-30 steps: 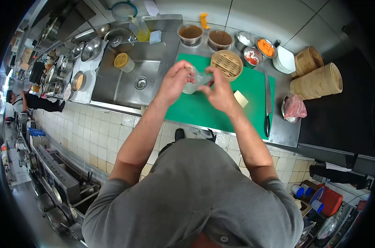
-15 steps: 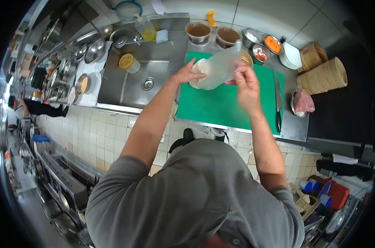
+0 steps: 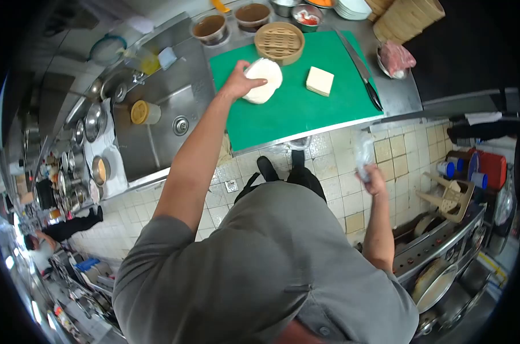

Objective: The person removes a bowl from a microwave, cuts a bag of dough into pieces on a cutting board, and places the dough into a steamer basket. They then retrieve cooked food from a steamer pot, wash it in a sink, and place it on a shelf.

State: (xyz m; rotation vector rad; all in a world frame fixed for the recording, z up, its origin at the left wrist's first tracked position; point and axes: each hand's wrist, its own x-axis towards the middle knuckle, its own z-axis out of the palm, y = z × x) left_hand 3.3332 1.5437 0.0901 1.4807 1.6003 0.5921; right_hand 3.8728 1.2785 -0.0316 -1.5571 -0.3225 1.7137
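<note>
My left hand (image 3: 238, 83) grips a stack of round white dumpling wrappers (image 3: 265, 80) above the left part of the green cutting board (image 3: 271, 126), thumb on top. Down at the right, away from the counter, my right hand (image 3: 375, 180) is closed on a crumpled clear plastic bag (image 3: 363, 150), blurred by motion. A pale square stack (image 3: 320, 81), which looks like wonton wrappers, lies on the board. Behind the round wrappers sits a round bamboo steamer (image 3: 279, 41). Along the board's right side rests a knife (image 3: 360, 67) with a black handle.
Left of the board is a metal sink (image 3: 157, 129) with a yellow-lidded tub (image 3: 145, 112). Tubs of brown liquid (image 3: 210, 28) and small bowls (image 3: 307, 17) line the back. Raw meat (image 3: 396, 56) sits in a bowl at right. A stove (image 3: 414, 252) stands behind me at right.
The plastic bag has come off the round wrappers, and my right hand has carried it down and right, off the counter. My left hand still holds the wrappers. The view has turned right.
</note>
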